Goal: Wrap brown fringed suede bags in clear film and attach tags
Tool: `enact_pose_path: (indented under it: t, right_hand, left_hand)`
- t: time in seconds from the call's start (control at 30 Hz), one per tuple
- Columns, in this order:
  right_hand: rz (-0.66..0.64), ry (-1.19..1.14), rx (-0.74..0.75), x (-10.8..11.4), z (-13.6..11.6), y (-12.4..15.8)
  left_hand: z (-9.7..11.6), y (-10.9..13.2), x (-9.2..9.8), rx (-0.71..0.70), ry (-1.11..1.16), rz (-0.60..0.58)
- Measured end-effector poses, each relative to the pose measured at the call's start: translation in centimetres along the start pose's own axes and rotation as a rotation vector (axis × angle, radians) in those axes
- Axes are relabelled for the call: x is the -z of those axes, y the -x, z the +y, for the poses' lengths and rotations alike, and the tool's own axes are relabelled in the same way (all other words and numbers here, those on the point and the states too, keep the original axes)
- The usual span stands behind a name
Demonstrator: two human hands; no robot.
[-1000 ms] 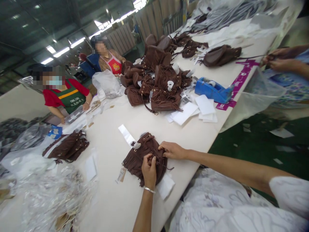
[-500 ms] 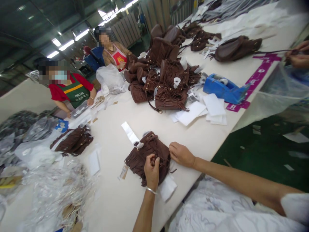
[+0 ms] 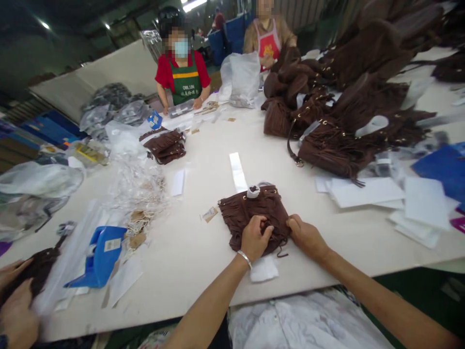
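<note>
A brown fringed handbag (image 3: 250,208) lies on the white table in front of me, its gold eyelets toward the far side. My left hand (image 3: 256,237), with a silver bracelet at the wrist, is closed in a pinch on the bag's fringe near the middle. At the bag's right edge my right hand (image 3: 305,235) is closed on its side; the fingertips are partly hidden. A white paper strip (image 3: 238,172) sticks out beyond the top of the bag. Beside its left corner rests a tan hang tag (image 3: 209,214), and white paper (image 3: 264,269) pokes out below it.
A large heap of brown bags (image 3: 334,111) fills the back right, with white sheets (image 3: 366,192) before it. Left are a blue tape dispenser (image 3: 103,257), plastic bags (image 3: 134,179) and a folded brown bag (image 3: 165,145). A co-worker's hands (image 3: 18,300) hold something brown at lower left.
My view has swung to the left and levelled, bringing the left tape dispenser and the co-worker's hands into sight. Both my hands keep their places on the handbag.
</note>
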State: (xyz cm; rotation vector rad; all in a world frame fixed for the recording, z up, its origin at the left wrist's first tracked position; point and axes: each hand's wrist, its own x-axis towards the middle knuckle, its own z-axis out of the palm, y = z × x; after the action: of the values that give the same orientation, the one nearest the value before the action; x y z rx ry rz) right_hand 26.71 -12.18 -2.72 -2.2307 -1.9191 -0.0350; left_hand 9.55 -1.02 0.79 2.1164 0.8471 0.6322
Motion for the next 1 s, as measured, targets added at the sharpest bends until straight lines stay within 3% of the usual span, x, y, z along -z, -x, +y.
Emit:
enact_pose_path:
  t: [0.13, 0.27, 0.33, 0.4, 0.5, 0.63, 0.73, 0.87, 0.93, 1.0]
  right_hand:
    - [-0.100, 0.118, -0.080, 0.6, -0.4, 0.2]
    - [-0.261, 0.090, -0.048, 4.6, -0.2, 0.5]
    - [-0.204, 0.053, -0.069, 7.1, -0.5, -0.1]
    - [-0.026, -0.026, -0.122, 8.5, -1.3, -1.5]
    - [0.124, -0.170, -0.094, 7.1, -2.6, -3.8]
    - [0.026, -0.135, -0.027, 1.8, -2.2, -4.6]
    - [0.030, -0.158, -0.005, 0.4, -0.6, -3.7]
    - [0.039, -0.215, 0.032, 3.7, -0.3, -3.3]
    - [0.060, -0.258, 0.079, 6.1, -2.4, -4.2]
    - [0.057, -0.379, 0.210, 7.7, -5.9, -5.9]
  left_hand:
    - [-0.2, 0.4, -0.3, -0.028, -0.024, 0.015]
    - [0.1, 0.7, -0.6, -0.048, -0.052, 0.040]
    - [0.4, 0.8, -0.7, -0.062, -0.140, 0.019]
    - [0.6, 0.8, -0.7, -0.078, -0.258, -0.025]
    - [0.7, 0.6, -0.9, -0.091, -0.363, -0.080]
    - [0.7, 0.5, -1.0, -0.087, -0.431, -0.111]
    - [1.1, 0.7, -0.7, -0.092, -0.442, -0.118]
    - [1.3, 1.0, -0.5, -0.095, -0.408, -0.067]
    - [1.1, 1.0, -0.8, -0.099, -0.378, -0.038]
    - [0.9, 1.0, -1.3, -0.108, -0.341, 0.000]
